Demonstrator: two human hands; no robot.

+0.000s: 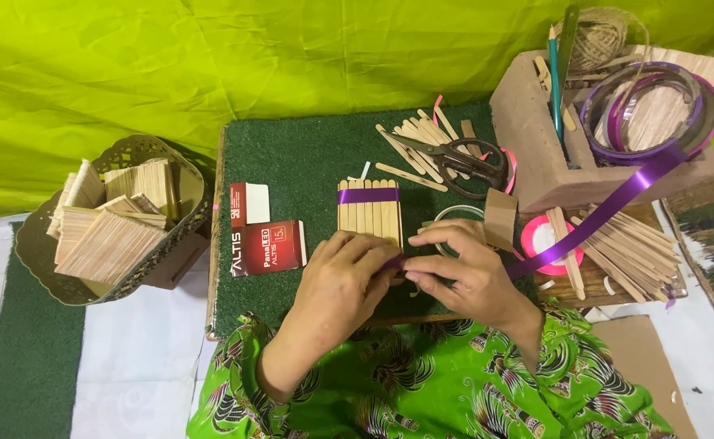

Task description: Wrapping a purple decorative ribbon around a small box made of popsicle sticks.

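A small raft of wooden craft sticks (pixel 370 218) lies side by side on a green mat (pixel 292 162), with a purple ribbon band across its top. My left hand (pixel 342 280) presses on the raft's lower end. My right hand (pixel 462 272) pinches a purple ribbon (pixel 617 199) at that same lower edge. The ribbon runs up and right to a purple ribbon roll (pixel 645 110) in a cardboard box (pixel 527 138).
Black scissors (pixel 462 158) and loose sticks lie behind the raft. A red and white small box (pixel 263 240) sits left of it. A basket (pixel 182 223) of stick panels stands far left. A pink tape roll (pixel 545 240), stick pile (pixel 629 252) and twine ball (pixel 596 36) are right.
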